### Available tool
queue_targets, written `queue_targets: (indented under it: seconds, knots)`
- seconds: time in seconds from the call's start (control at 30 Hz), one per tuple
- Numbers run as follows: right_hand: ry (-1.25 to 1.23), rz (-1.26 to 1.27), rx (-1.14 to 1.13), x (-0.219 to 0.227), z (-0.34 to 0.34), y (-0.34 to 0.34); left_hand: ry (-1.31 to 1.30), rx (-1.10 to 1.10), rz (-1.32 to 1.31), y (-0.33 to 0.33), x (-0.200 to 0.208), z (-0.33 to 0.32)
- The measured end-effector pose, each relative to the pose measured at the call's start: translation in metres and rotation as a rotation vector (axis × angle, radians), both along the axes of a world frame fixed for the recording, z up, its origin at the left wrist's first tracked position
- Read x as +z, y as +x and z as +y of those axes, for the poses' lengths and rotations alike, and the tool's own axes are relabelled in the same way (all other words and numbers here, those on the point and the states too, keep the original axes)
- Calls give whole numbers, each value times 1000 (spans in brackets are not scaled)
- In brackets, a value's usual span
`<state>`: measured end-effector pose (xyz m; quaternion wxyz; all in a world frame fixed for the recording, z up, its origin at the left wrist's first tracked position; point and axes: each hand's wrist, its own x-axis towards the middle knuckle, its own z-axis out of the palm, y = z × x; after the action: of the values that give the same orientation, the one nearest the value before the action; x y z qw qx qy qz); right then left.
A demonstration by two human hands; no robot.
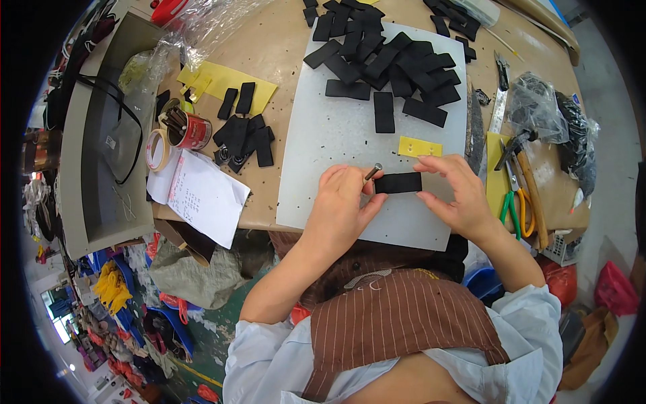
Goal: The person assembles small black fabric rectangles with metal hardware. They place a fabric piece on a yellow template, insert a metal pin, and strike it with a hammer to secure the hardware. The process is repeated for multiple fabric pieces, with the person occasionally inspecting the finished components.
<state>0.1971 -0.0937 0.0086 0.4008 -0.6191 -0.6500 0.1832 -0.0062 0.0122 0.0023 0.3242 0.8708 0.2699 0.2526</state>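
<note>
On the pale board (316, 202) before me lies a flat black fabric strip (398, 183). My left hand (342, 202) is closed round a short metal rod-like tool (372, 174), its round end pointing up; the thumb reaches the strip's left end. At the strip's right end, my right hand (459, 195) has thumb and fingertips at opposite long edges. Just beyond sits a small yellow template (420, 147) with holes. A heap of similar black strips (404, 64) covers the far part of the board.
Left of the board are another cluster of black strips (245, 138), a red can (195, 131), a tape roll (157, 149) and a written notepad (205, 192). On the right lie a hammer (531, 195), scissors (515, 205), a metal ruler (498, 111) and plastic bags (535, 101).
</note>
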Motion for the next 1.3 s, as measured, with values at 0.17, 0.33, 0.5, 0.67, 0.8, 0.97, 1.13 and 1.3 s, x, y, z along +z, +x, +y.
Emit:
queue_targets:
  seconds: [0.17,0.33,0.5,0.67,0.8,0.97,1.13,1.3]
  knots:
    - [-16,-74,-24,-4,-2,0,-38,-13,-19,1,0,3]
    - [83,-259,50,-8,-3,4,-50,-24,-17,0,0,5]
    - [44,-308,81,16,8,17,-89,-16,-54,-1,-2,6]
    - [-203,-357,-152,26,44,20,-106,-13,-60,0,-5,6]
    - [-310,-293,-62,33,52,15,-98,-17,-52,1,-4,7]
    - [-669,381,13,61,44,3,-85,-25,-71,-2,-7,7]
    - [-559,283,-78,37,34,-19,-73,-20,-71,-2,-7,7]
    - [-529,282,-202,23,31,-24,-64,-36,-81,-2,-8,7]
